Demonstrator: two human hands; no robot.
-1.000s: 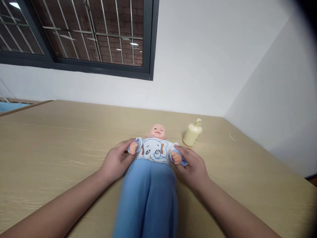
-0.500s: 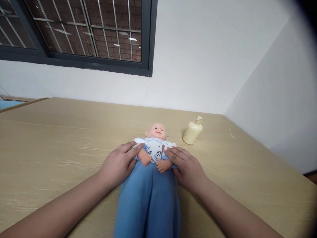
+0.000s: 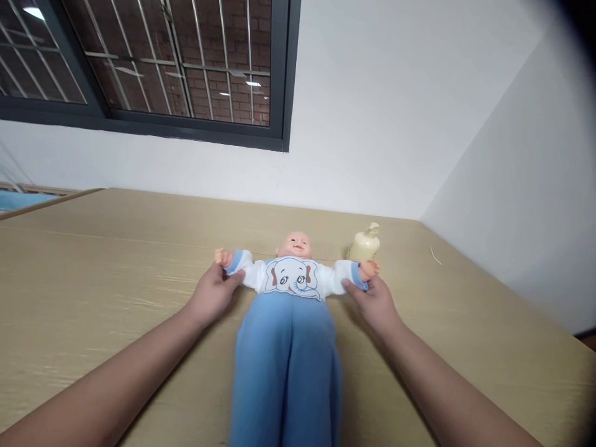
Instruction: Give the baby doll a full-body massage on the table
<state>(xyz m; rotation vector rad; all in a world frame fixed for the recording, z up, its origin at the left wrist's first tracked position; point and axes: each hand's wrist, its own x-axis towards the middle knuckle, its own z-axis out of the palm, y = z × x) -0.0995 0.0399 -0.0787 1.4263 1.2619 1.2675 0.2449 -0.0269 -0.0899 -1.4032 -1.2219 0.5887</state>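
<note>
A baby doll lies on its back on the wooden table, its head toward the wall. It wears a white top with an elephant print and long blue trousers that run down out of the picture. Both its arms are stretched out sideways. My left hand grips the doll's arm on the left near the blue cuff, thumb on top and fingers underneath. On the other side my right hand holds the doll's other arm at the cuff in the same way. Parts of my fingers are hidden under the sleeves.
A cream pump bottle stands just behind the doll's hand on the right. A thin pale strip lies farther right on the table. White walls and a barred window rise behind; something light blue shows at far left.
The doll's arms were bent in at its sides, then folded over its chest. Now my hands have moved apart and spread both arms outward.
</note>
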